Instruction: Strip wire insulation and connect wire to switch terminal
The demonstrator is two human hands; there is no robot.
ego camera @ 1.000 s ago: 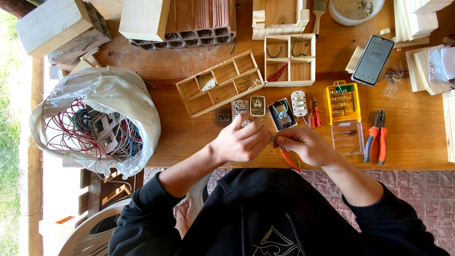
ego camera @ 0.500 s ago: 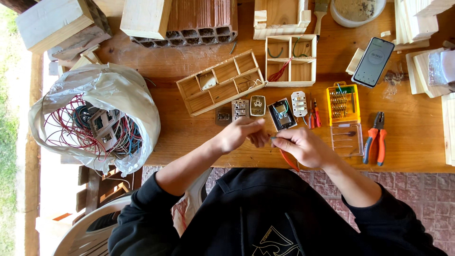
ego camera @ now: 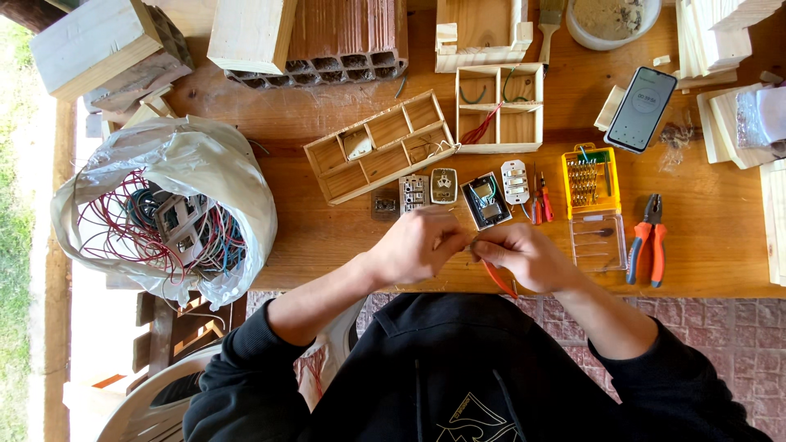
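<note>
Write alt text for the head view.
Left hand and right hand meet over a wooden table, working a small part with an orange-handled tool; switch modules lie just beyond.

left hand (ego camera: 417, 245) shifted slightly, meeting right hand (ego camera: 524, 255)

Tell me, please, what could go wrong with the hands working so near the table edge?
The small part pinched between the left hand and right hand could slip and drop past the table edge. An elbow swing might also knock the open screwdriver bit case, scattering its bits.
</note>
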